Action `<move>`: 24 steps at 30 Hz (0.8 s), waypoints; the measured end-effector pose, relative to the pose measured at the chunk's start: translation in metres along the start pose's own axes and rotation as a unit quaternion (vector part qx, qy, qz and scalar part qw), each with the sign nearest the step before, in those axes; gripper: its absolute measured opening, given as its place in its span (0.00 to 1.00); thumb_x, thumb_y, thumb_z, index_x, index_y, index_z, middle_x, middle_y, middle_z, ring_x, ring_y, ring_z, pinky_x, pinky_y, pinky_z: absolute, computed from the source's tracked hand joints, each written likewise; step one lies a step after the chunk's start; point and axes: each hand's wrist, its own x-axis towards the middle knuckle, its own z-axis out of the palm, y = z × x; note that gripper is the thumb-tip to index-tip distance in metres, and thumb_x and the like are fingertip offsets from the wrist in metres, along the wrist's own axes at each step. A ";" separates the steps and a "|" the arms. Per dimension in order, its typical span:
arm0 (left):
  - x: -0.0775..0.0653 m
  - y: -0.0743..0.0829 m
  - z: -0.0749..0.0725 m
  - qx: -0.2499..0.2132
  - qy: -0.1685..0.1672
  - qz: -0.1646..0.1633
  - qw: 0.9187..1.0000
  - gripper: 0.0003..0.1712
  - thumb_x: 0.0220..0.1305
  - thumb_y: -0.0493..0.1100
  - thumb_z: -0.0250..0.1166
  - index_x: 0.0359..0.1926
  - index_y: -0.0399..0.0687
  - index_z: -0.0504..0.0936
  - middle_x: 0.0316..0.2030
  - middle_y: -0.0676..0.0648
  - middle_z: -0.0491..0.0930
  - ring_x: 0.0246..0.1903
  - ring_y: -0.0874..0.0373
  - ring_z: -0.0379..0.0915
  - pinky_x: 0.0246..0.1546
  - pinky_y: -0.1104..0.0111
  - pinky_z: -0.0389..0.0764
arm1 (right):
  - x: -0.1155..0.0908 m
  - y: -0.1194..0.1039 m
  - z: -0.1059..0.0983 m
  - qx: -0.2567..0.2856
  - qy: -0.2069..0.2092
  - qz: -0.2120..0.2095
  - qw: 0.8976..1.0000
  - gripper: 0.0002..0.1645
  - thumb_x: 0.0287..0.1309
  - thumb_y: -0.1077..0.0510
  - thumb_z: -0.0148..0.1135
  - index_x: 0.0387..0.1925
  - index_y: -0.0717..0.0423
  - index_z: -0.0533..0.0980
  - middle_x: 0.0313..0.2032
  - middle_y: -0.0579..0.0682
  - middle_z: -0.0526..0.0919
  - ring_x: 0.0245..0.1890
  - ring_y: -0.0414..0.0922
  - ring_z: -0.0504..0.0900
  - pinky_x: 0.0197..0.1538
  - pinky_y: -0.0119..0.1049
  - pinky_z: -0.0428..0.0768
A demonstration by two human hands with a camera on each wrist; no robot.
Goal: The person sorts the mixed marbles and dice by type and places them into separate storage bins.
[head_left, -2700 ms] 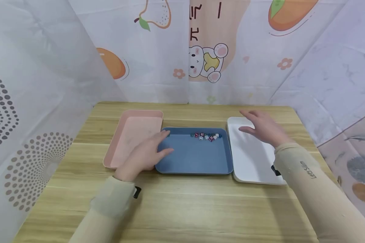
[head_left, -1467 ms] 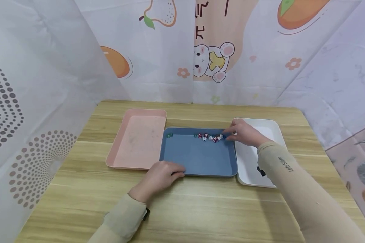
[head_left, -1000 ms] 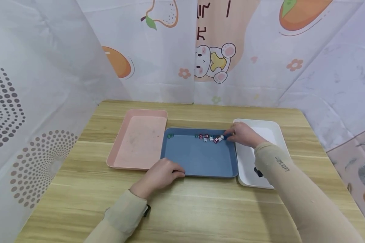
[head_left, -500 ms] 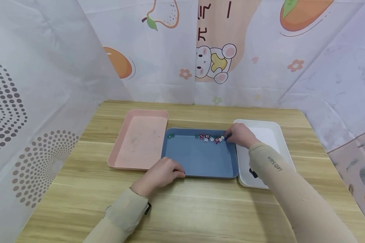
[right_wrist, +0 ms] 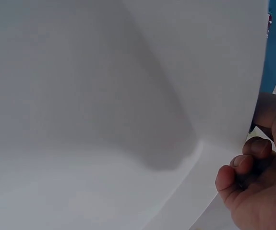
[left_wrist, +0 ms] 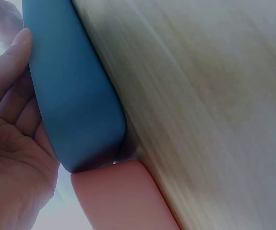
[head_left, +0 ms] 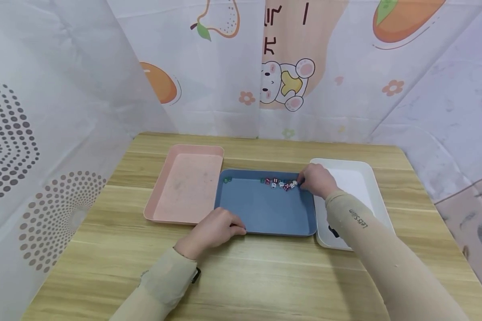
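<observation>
A blue tray (head_left: 267,214) lies in the middle of the table. Along its far wall sit several small dice: white and dark red ones (head_left: 287,186), plus green ones (head_left: 227,179) in the far left corner. My left hand (head_left: 213,229) grips its near rim; in the left wrist view the thumb (left_wrist: 15,57) presses the outer wall and the other fingers curl over the edge. My right hand (head_left: 318,180) is at the tray's far right corner with thumb and forefinger bent over it. In the right wrist view its other fingers (right_wrist: 241,165) are curled, with the fingertips at the tray hidden.
A pink tray (head_left: 184,187) stands directly against the blue tray's left side. On the right a white tray (head_left: 359,187) adjoins it, under my right forearm. The wooden table (head_left: 257,276) ends at a patterned cloth (head_left: 209,89) behind and at both sides.
Both hands came down from above the trays: the left to the blue tray's near rim, the right leftward to its far right corner. Lately the right fingers have drawn in closer; the dice stayed put.
</observation>
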 end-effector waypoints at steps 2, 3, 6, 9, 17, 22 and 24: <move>0.001 0.001 0.000 0.000 0.000 -0.001 1.000 0.05 0.67 0.41 0.71 0.37 0.49 0.93 0.35 0.53 0.90 0.37 0.61 0.85 0.39 0.68 0.85 | 0.000 0.000 0.000 -0.001 0.001 -0.003 1.000 0.07 0.58 0.69 0.70 0.39 0.62 0.89 0.43 0.61 0.89 0.39 0.52 0.87 0.46 0.49 0.88; 0.001 0.001 0.000 -0.001 -0.001 -0.002 1.000 0.05 0.67 0.41 0.71 0.37 0.49 0.93 0.35 0.53 0.90 0.36 0.61 0.85 0.39 0.68 0.85 | -0.001 0.000 -0.001 -0.003 0.001 -0.005 1.000 0.07 0.58 0.69 0.70 0.38 0.62 0.89 0.43 0.61 0.89 0.40 0.52 0.87 0.46 0.49 0.88; 0.002 0.001 -0.001 -0.002 -0.004 -0.006 1.000 0.05 0.67 0.41 0.71 0.36 0.50 0.93 0.34 0.53 0.90 0.36 0.62 0.85 0.38 0.68 0.84 | 0.000 0.003 -0.001 0.003 -0.001 -0.021 1.000 0.06 0.58 0.69 0.70 0.38 0.63 0.89 0.41 0.60 0.89 0.39 0.52 0.87 0.46 0.48 0.87; 0.004 0.001 -0.002 0.001 -0.011 -0.010 1.000 0.05 0.67 0.41 0.71 0.36 0.50 0.93 0.34 0.54 0.90 0.35 0.63 0.84 0.38 0.69 0.84 | 0.002 0.009 -0.001 0.022 -0.008 -0.037 0.999 0.05 0.59 0.68 0.71 0.37 0.62 0.88 0.40 0.58 0.89 0.40 0.51 0.85 0.47 0.49 0.86; 0.007 0.001 -0.004 0.003 -0.022 -0.012 1.000 0.05 0.67 0.41 0.71 0.36 0.51 0.93 0.34 0.55 0.89 0.34 0.65 0.83 0.37 0.69 0.83 | 0.002 0.019 -0.004 0.104 -0.035 -0.025 0.994 0.07 0.63 0.64 0.69 0.42 0.61 0.87 0.47 0.58 0.87 0.48 0.54 0.80 0.55 0.51 0.81; 0.007 0.001 -0.004 0.003 -0.021 -0.011 1.000 0.05 0.66 0.41 0.71 0.35 0.52 0.93 0.33 0.55 0.89 0.33 0.66 0.83 0.36 0.70 0.83 | 0.000 0.024 -0.006 0.149 -0.045 -0.019 0.988 0.08 0.65 0.63 0.67 0.45 0.58 0.87 0.49 0.57 0.86 0.52 0.54 0.78 0.59 0.53 0.79; 0.007 0.001 -0.004 0.002 -0.021 -0.010 1.000 0.05 0.66 0.41 0.71 0.35 0.52 0.93 0.33 0.56 0.89 0.33 0.66 0.82 0.36 0.70 0.83 | -0.001 0.027 -0.006 0.163 -0.044 -0.023 0.985 0.09 0.65 0.62 0.68 0.45 0.58 0.87 0.49 0.56 0.86 0.52 0.53 0.78 0.58 0.51 0.79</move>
